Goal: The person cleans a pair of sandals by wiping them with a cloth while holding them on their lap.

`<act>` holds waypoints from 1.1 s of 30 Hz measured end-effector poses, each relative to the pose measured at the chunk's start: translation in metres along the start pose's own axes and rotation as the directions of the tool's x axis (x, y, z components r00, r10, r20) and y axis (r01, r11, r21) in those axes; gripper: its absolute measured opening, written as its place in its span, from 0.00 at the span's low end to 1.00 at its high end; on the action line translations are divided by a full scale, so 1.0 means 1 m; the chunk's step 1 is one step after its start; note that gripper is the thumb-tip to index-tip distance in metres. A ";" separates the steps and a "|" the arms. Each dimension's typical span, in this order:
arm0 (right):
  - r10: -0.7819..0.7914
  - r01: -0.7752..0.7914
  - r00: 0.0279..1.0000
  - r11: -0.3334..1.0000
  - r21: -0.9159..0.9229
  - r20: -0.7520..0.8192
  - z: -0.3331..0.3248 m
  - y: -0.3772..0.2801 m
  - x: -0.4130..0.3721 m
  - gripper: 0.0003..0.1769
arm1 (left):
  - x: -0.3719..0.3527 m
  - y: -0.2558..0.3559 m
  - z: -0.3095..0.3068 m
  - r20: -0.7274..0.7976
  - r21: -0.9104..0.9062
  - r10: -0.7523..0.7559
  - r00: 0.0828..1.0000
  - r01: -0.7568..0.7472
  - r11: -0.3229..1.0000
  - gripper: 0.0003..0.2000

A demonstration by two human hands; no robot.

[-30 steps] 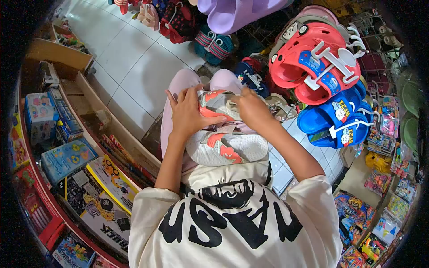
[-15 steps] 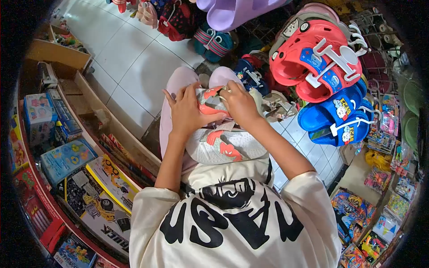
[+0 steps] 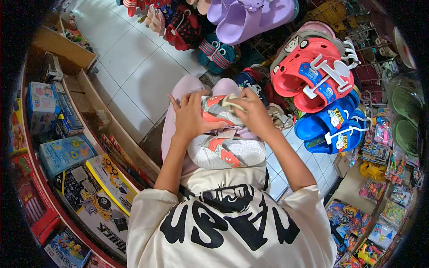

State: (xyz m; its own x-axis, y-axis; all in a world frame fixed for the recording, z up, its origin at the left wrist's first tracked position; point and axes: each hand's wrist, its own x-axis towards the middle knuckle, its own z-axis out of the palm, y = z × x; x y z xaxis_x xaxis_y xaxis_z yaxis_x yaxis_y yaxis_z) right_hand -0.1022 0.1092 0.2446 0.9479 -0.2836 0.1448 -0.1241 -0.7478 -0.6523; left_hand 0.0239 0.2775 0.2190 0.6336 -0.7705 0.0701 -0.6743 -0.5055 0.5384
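Observation:
A grey-and-white sandal [image 3: 215,117] with red figures on its strap lies across my thighs. My left hand [image 3: 192,117] is wrapped round its near end, the thumb pressed along the side. My right hand [image 3: 255,115] pinches a crumpled cream cloth [image 3: 235,102] against the top of the strap. Closer to my body, the matching sandal [image 3: 227,153] rests on my lap, its white textured sole partly showing, and neither hand grips it.
Red clogs [image 3: 308,71] and blue slides [image 3: 333,127] hang at the right on white hangers. Purple slippers [image 3: 252,18] hang ahead. To the left stands a shelf of boxed toys [image 3: 67,156]. Packaged toys [image 3: 348,219] line the lower right.
My right hand has brought the cream cloth from beside the sandal up onto its strap. The view has shifted slightly, and the sandals sit a little lower in it.

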 end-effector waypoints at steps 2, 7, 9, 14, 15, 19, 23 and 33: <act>-0.060 0.062 0.998 0.954 -0.294 0.017 0.021 -0.006 -0.003 0.13 | -0.001 0.000 0.002 -0.008 0.012 0.011 1.000 -0.011 1.000 0.55; 0.147 -0.063 0.981 0.859 -0.507 0.126 0.020 -0.015 -0.006 0.14 | -0.001 -0.001 0.006 -0.037 0.017 0.024 0.999 -0.024 1.000 0.55; 0.212 -0.099 0.959 0.870 -0.484 0.185 0.016 -0.010 -0.001 0.14 | 0.001 0.005 0.002 0.012 -0.002 -0.015 1.000 0.015 1.000 0.55; 0.346 -0.087 0.876 0.798 -0.596 0.336 -0.009 -0.020 0.002 0.20 | -0.002 0.003 0.003 -0.034 -0.010 -0.026 0.999 0.025 1.000 0.55; 0.286 -0.058 0.903 0.820 -0.569 0.321 -0.019 -0.016 -0.005 0.20 | -0.003 0.002 0.000 -0.036 0.004 -0.024 0.999 0.024 1.000 0.55; 0.136 -0.037 0.972 0.895 -0.444 0.193 -0.031 -0.005 -0.026 0.21 | -0.003 -0.001 0.001 -0.050 0.027 -0.014 0.999 0.015 1.000 0.55; 0.048 -0.009 0.992 0.949 -0.314 0.115 -0.008 -0.012 -0.022 0.22 | -0.003 0.005 0.000 -0.057 0.037 0.014 0.998 -0.011 0.999 0.55; 0.137 -0.041 0.956 0.937 -0.346 0.258 0.012 -0.005 -0.006 0.19 | -0.003 0.004 0.003 -0.027 0.002 -0.047 0.999 0.047 0.999 0.56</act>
State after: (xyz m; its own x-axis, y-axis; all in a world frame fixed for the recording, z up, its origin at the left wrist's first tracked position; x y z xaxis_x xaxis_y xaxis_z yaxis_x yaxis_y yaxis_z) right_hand -0.1040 0.1217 0.2382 0.9653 -0.2189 -0.1426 -0.2566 -0.8971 -0.3596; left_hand 0.0182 0.2764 0.2182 0.6745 -0.7352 0.0672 -0.6443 -0.5417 0.5398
